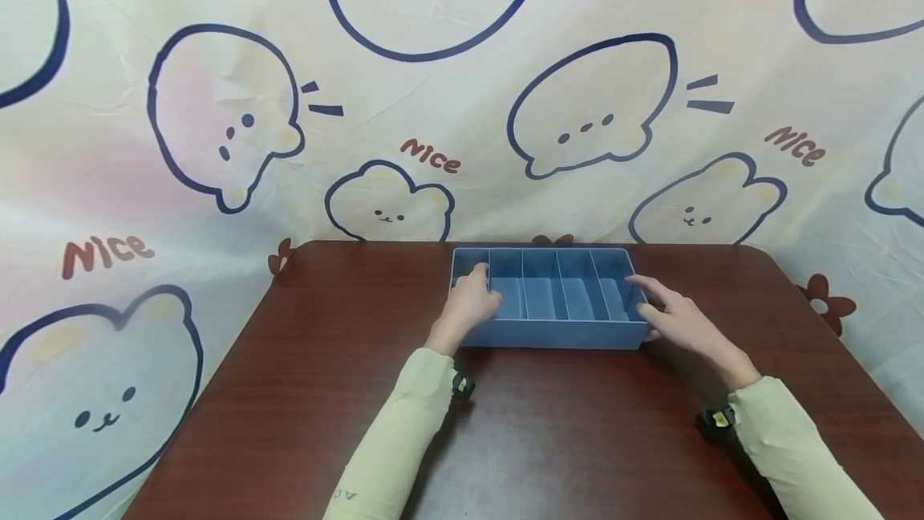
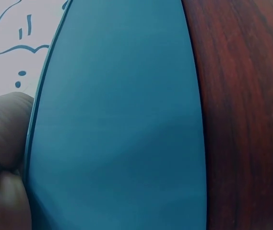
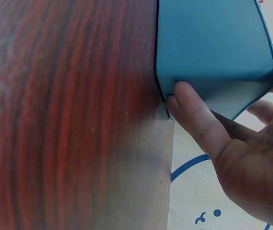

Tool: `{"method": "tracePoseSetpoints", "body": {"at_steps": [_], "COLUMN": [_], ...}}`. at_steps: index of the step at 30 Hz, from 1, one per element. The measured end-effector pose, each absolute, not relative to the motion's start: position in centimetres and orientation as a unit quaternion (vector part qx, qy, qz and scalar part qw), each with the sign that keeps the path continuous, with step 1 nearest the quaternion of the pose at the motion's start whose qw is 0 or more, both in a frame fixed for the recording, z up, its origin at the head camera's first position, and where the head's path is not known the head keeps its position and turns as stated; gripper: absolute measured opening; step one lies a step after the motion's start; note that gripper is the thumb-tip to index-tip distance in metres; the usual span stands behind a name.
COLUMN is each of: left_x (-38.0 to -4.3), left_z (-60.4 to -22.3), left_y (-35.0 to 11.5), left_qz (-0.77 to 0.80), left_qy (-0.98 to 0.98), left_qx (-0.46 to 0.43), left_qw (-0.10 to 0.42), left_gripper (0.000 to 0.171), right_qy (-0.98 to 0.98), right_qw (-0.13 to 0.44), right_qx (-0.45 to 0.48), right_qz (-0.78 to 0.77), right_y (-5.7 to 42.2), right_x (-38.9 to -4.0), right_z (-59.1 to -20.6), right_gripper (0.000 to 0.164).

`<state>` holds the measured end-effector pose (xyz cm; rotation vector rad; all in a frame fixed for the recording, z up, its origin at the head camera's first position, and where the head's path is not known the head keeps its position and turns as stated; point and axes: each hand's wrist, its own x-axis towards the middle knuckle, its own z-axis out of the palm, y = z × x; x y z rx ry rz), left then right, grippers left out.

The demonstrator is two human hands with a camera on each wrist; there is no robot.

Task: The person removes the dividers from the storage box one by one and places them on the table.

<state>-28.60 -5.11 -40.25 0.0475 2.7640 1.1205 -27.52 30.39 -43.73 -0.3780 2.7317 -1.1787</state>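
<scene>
A blue divided storage box (image 1: pixel 552 334) sits toward the far side of the table, its row of compartments facing up. My left hand (image 1: pixel 468 303) reaches over the front rim at the box's leftmost compartment, with thumb and index finger near the first divider. The lower fingers are hidden; I cannot tell whether they grip. In the left wrist view the knuckles lie at the rim, beside the long outer wall (image 2: pixel 122 115). My right hand (image 1: pixel 678 319) holds the box's right end, thumb at the rim. Its fingers (image 3: pixel 196 112) press the end wall low, close to the tabletop.
The dark wood table (image 1: pixel 549 432) extends around the box, with its far edge just behind it. A pale cloth printed with cartoon figures (image 1: pixel 462 103) hangs behind the table and along its sides. Dark bands (image 1: pixel 464 385) circle both wrists.
</scene>
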Motion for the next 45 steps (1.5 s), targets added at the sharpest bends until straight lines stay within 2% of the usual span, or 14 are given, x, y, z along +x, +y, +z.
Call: {"method": "tracePoseSetpoints", "body": {"at_steps": [10, 24, 45], "left_x": [-28.36, -28.53, -28.25], "left_z": [-40.43, -40.8, -40.13], "left_y": [-4.96, -5.04, -5.14], "left_qz": [0.383, 0.401, 0.405], "left_qy": [0.922, 0.915, 0.913], "left_qx": [0.018, 0.015, 0.023], "left_qw": [0.051, 0.037, 0.045], "left_gripper": [0.062, 0.059, 0.059], "right_qy": [0.909, 0.908, 0.91], "right_qw": [0.07, 0.074, 0.073], "right_qx": [-0.126, -0.123, -0.12], "right_qz": [-0.391, -0.394, -0.391], "right_y": [30.36, 30.3, 30.37], "right_x": [-27.62, -27.42, -27.42], "right_z": [-43.73, -43.67, -43.83], "right_gripper": [0.056, 0.056, 0.057]}}
